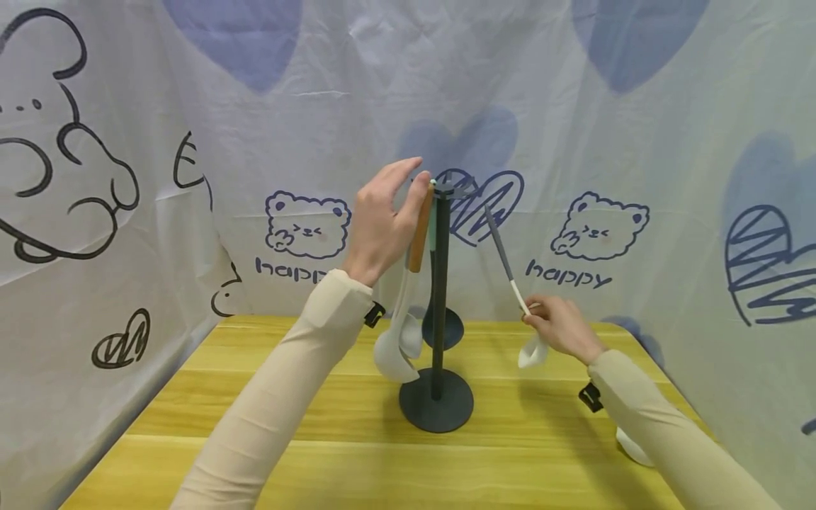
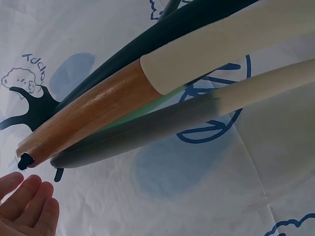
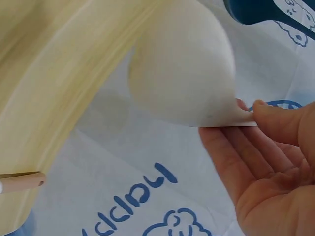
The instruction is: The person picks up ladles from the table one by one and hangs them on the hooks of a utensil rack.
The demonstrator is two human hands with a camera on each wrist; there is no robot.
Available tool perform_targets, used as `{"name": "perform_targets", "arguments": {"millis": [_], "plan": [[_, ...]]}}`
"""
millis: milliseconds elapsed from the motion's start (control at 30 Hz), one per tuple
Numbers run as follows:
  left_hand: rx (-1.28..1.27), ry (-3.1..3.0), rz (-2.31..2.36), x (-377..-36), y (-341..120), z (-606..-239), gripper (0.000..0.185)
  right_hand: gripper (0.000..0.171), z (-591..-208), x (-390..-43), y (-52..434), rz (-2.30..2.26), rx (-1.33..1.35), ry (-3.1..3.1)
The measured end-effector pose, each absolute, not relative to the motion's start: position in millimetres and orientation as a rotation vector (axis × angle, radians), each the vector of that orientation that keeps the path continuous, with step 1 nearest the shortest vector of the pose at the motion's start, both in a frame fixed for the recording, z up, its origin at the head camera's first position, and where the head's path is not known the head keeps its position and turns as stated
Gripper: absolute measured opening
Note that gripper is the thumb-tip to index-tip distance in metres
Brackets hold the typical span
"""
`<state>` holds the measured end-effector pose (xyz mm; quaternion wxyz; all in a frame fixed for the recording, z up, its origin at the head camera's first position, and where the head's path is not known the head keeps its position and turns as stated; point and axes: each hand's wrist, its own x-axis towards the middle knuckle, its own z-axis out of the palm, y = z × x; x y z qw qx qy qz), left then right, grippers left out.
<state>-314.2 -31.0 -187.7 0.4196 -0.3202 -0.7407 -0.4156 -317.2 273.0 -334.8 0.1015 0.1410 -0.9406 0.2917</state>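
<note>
While our left hand (image 1: pixel 382 219) hovers open beside the wooden-handled white ladle (image 1: pixel 408 297), our right hand (image 1: pixel 561 327) pinches the grey-handled white spoon (image 1: pixel 510 280).

– What is seen behind the work area?
– A white cloth backdrop (image 1: pixel 357 85) is hung on three sides, printed with blue hearts, bears and the word "happy".
– And below?
– A yellow wooden table (image 1: pixel 331 453) is shown, evenly lit.

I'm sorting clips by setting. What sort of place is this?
Probably a staged recording booth, not a real kitchen: a printed cloth backdrop with bears and hearts encloses a wooden table, where a dark utensil stand holds hanging kitchen tools.
</note>
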Motion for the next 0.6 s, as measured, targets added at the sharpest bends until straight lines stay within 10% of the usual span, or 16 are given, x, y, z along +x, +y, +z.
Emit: {"name": "perform_targets", "arguments": {"millis": [600], "plan": [[-0.835, -2.007, -1.005, -329, -22, -188, 0.044, 0.033, -309, -326, 259, 0.975, 0.422, -2.638]]}}
